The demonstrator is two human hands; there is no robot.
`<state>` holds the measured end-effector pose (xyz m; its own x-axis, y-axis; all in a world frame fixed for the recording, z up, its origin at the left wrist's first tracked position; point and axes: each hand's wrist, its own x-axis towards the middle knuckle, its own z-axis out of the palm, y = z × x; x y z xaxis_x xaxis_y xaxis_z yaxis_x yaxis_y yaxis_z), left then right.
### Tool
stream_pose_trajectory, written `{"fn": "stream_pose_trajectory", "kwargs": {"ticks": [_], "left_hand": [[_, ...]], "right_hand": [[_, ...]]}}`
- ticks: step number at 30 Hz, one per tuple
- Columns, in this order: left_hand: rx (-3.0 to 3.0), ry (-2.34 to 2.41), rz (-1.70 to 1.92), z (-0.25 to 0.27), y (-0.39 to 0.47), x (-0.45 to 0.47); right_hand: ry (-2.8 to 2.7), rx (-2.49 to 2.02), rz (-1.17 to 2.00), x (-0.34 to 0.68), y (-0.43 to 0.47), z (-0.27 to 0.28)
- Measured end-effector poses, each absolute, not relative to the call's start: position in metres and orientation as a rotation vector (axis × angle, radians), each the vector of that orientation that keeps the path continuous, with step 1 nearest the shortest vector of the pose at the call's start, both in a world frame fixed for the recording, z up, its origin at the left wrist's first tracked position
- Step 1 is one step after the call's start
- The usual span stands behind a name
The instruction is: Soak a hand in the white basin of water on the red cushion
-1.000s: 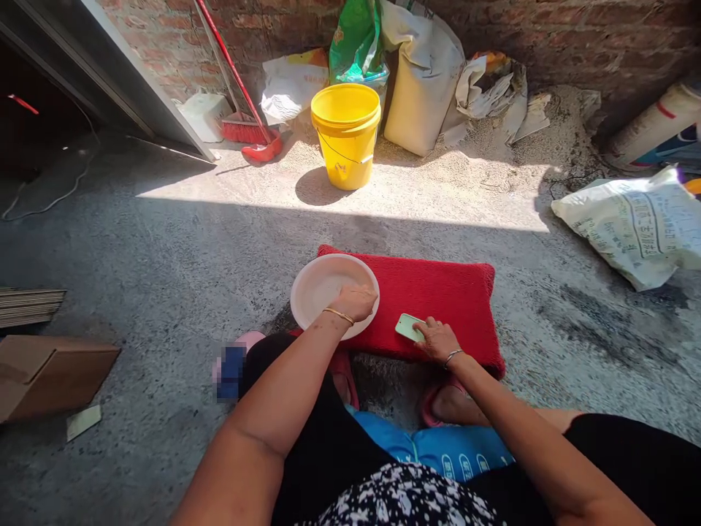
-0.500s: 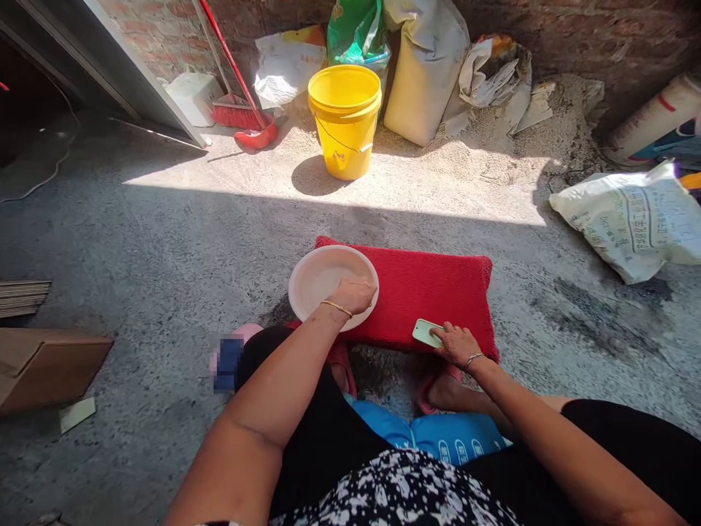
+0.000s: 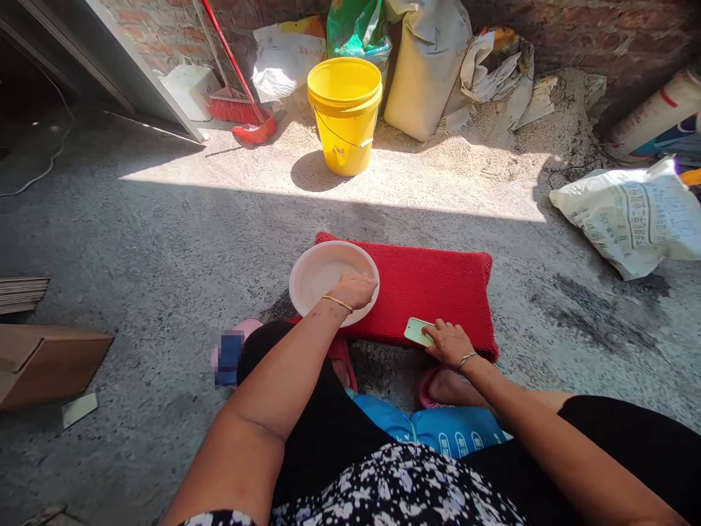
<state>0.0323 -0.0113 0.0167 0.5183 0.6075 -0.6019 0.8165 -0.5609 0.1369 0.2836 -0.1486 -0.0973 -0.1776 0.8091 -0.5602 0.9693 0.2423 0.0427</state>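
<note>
A pale pink-white plastic basin (image 3: 315, 281) rests on the left end of a red cloth-covered stool or bench (image 3: 432, 285). My left hand (image 3: 357, 289) is closed at the basin's right rim, its fingers curled and partly hidden. Near the front edge of the red cover, my right hand (image 3: 450, 343) grips a flat, pale green piece with rounded corners (image 3: 417, 332). The thumb lies on top of it, and a small dark dot marks its far left end. Whether the piece touches the cloth I cannot tell.
Beyond the stool a yellow bucket (image 3: 345, 117) stands in sunlight. Behind it are filled sacks (image 3: 427, 80), a red broom (image 3: 235, 106) and a dustpan. A white bag (image 3: 635, 215) lies at right, a cardboard box (image 3: 52, 365) at left. Blue printed fabric (image 3: 427, 427) is between my legs.
My right hand has shifted slightly left along the front edge, and the pale green piece has moved with it. My left hand stays at the basin's rim.
</note>
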Motion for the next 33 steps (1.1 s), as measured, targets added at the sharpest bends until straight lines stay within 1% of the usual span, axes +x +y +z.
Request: {"fn": "stream_pose_trajectory", "kwargs": {"ticks": [5, 9, 13, 20, 23, 25, 28, 33], "left_hand": [[2.370, 1.151, -0.726, 0.018, -0.011, 0.033], [2.367, 1.157, -0.731, 0.022, -0.012, 0.034], [2.345, 1.169, -0.736, 0.028, -0.013, 0.034], [2.319, 1.186, -0.691, 0.036, -0.017, 0.031], [2.313, 1.184, -0.687, 0.034, -0.017, 0.031], [2.316, 1.189, -0.697, 0.032, -0.016, 0.032], [2.327, 1.185, -0.723, 0.030, -0.016, 0.033], [2.350, 1.166, -0.706, 0.026, -0.016, 0.034]], "right_hand": [[2.307, 1.416, -0.483, 0.200, -0.142, -0.113], [2.366, 1.354, -0.478, 0.190, -0.146, -0.123], [2.277, 1.370, -0.426, 0.233, -0.162, -0.123], [1.898, 1.516, -0.296, 0.358, -0.196, -0.111], [1.808, 1.545, -0.293, 0.368, -0.200, -0.103], [1.859, 1.547, -0.305, 0.349, -0.198, -0.099], [2.041, 1.509, -0.346, 0.292, -0.191, -0.099], [2.305, 1.392, -0.441, 0.188, -0.171, -0.119]]}}
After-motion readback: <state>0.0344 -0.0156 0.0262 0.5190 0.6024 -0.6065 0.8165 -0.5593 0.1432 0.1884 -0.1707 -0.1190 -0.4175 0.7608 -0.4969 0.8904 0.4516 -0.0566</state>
